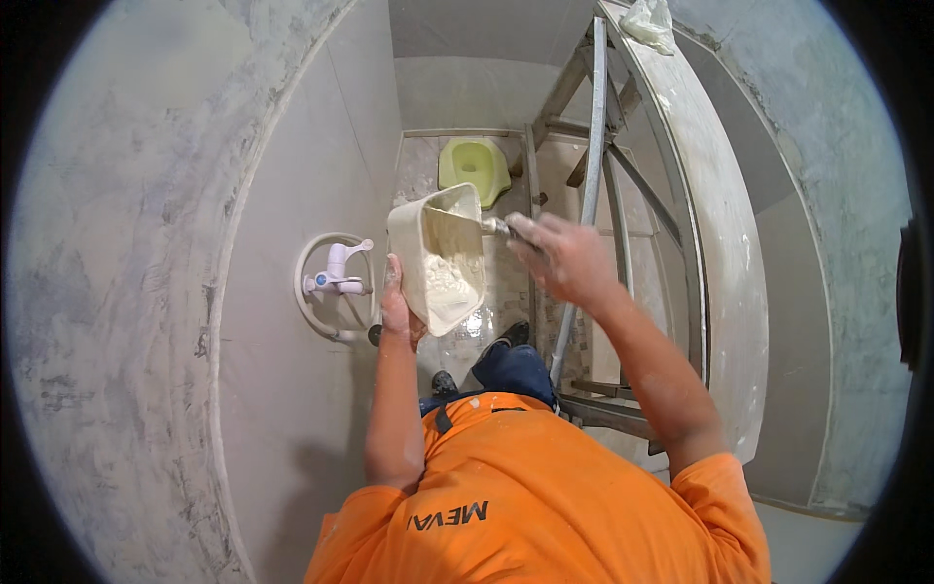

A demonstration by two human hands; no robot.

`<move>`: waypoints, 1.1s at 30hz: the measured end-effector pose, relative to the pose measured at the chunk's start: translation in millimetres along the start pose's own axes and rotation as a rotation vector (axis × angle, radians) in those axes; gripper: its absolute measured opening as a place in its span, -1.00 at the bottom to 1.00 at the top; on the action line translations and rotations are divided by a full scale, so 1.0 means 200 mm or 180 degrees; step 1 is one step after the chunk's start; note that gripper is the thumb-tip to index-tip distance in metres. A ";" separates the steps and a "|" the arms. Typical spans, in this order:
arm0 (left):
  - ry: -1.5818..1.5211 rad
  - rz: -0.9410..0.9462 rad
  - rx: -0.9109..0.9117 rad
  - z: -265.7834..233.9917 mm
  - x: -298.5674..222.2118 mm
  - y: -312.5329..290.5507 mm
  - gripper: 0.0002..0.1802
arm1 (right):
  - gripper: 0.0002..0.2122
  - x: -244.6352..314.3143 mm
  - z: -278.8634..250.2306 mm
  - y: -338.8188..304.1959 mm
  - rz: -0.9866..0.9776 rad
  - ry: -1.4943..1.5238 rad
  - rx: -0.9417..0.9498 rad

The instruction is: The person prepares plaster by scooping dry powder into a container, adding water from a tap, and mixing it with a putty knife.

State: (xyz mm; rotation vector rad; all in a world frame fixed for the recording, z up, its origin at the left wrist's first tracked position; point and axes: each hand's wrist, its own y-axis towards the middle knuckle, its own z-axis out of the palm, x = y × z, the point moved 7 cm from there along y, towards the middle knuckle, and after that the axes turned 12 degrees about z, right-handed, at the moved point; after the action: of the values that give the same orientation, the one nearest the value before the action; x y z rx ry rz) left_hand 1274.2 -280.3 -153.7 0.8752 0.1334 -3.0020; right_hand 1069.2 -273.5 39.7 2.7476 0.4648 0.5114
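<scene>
My left hand (397, 304) supports a white rectangular plastic tub (413, 258) from its left side and underneath, with the thumb up along the wall. The tub is tilted, its open side facing right. White putty (448, 284) lies in its lower part, and smears coat the inner walls. At the tub's right rim, my right hand (562, 255) is closed round the handle of a scraper-like hand tool (498, 226) with a metal neck. Its working end reaches into the tub and cannot be made out clearly. The right hand is slightly blurred and spotted with white.
On the left wall is a pale tap (338, 277) with a looped hose (304, 261). A yellow-green squat toilet (474, 170) sits in the floor beyond the tub. Close on my right stands a metal frame (595, 127) with a long smeared board (725, 234) and a plastic bag (650, 23).
</scene>
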 end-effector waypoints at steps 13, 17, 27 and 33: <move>-0.0293 0.0024 -0.0313 -0.06 0.00 0.02 -0.28 | -0.74 0.04 0.03 -0.05 -0.0114 0.0709 -0.0204; -0.0548 0.0048 -0.0037 -0.10 0.01 0.02 -0.24 | -0.74 0.05 0.08 -0.04 0.0137 0.0278 0.0078; -0.0343 0.0754 -0.0531 -0.08 -0.12 0.02 -0.30 | -0.74 0.08 0.42 -0.36 0.0947 0.1808 0.0224; -0.0141 0.0794 -0.0426 -0.10 -0.10 0.05 -0.26 | -0.77 0.18 0.54 -0.47 0.3301 0.4056 0.2041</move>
State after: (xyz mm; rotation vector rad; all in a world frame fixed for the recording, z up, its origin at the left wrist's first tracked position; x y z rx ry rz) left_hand 1301.9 -288.6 -161.6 0.7508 0.2053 -2.7429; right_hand 1119.6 -200.6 -78.9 2.5614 -0.8021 2.7478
